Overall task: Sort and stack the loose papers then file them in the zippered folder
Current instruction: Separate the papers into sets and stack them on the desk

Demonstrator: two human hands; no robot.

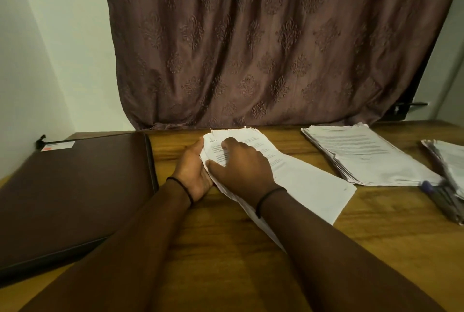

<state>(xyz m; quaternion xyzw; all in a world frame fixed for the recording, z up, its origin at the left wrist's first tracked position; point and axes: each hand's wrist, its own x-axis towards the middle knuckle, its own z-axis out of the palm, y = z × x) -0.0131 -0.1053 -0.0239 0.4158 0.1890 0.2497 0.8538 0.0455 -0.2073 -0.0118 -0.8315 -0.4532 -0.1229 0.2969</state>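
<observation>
Hanging behind everything, brown patterned curtain (276, 47) reaches down to the table's far edge; pale wall (37, 60) on the left. Wooden table (226, 256) fills the lower frame, with bare wood between the forearms and toward the near right corner.

Dark folder (75, 198) lies flat and closed at the left. Its right edge is just beside the left wrist and its far corner is near the wall. Large stack (364, 153) of printed paper sits at the far right, apart from the hands, with ragged edges. Sheaf (313, 186) of papers lies at an angle in the centre, between folder and stack, with a strip of wood showing on each side. Its near right corner rests flat on the table and its far left end is lifted between the hands. Second pile (449, 163) is cut off by the right frame edge; pens (442, 198) lie against its near side, close to the stack's corner.

Left hand (193, 173) cups the sheaf's left edge, palm toward the paper, thumb up along the edge; its fingers are hidden under the sheets. Right hand (243, 168) lies on top of the sheaf, thumb and forefinger bent and parted, tips digging into the printed top sheet, which bulges between them. Other right fingers not visible. Thin dark band on each wrist.
</observation>
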